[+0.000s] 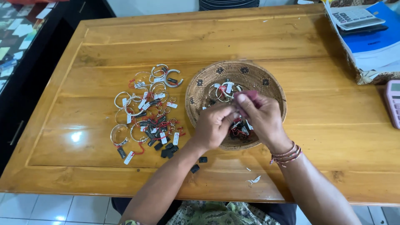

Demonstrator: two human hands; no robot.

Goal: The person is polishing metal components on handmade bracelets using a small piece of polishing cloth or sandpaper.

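Both my hands meet over a round woven basket [216, 73] on a wooden table [291, 50]. My left hand [213, 126] and my right hand [259, 116] pinch a small item between their fingertips; it is too small to identify, with a dark red bit showing at the right fingers. Silver bangles with white tags [223, 89] lie inside the basket behind my hands. To the left, a pile of silver bangles and rings with white and black tags on red strings [146, 110] is spread on the table. Beaded bracelets circle my right wrist [286, 155].
Loose black tags [195, 168] and a white tag [255, 180] lie near the table's front edge. At the back right stand a grey calculator [353, 16] on blue and white papers [377, 43]; a pink calculator [393, 102] lies at the right edge. A dark cabinet stands at the left.
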